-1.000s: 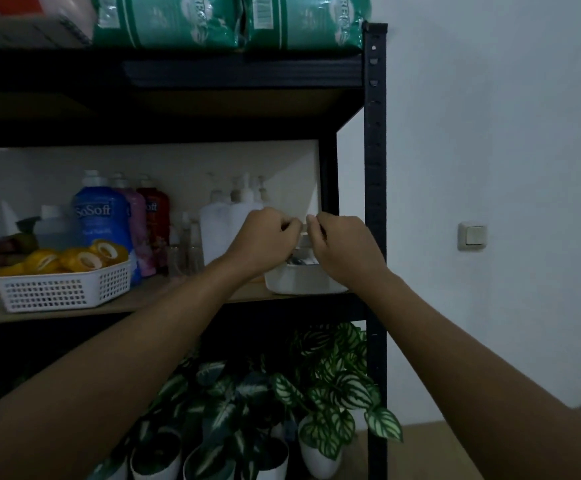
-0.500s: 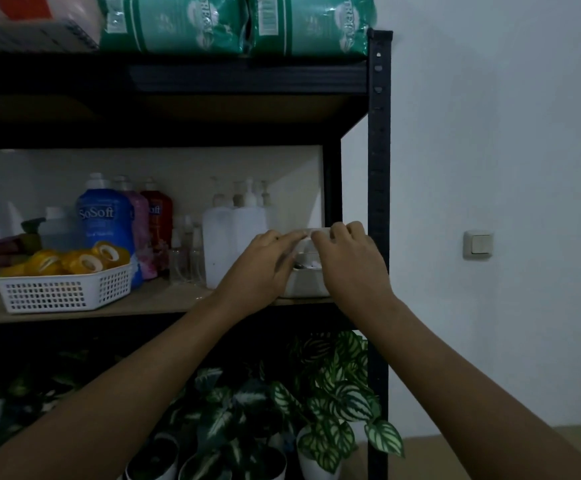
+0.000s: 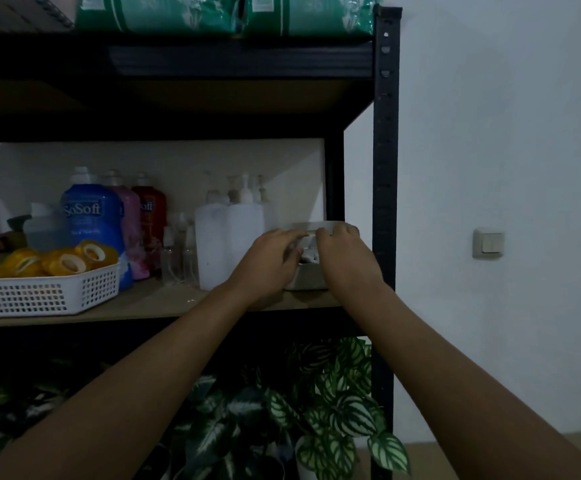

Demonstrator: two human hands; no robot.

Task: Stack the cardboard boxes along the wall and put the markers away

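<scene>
Fingers (image 3: 337,232) curl on white container (image 3: 308,277), wooden shelf (image 3: 143,308), white wall (image 3: 507,150).

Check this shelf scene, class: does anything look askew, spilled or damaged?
Nothing stands out. The bottles stand upright, the tape rolls sit inside the white basket, and both hands are on a small white container near the shelf's right end.

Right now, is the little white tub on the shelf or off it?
On it. The white tub sits upright on the wooden shelf between both hands.
</scene>
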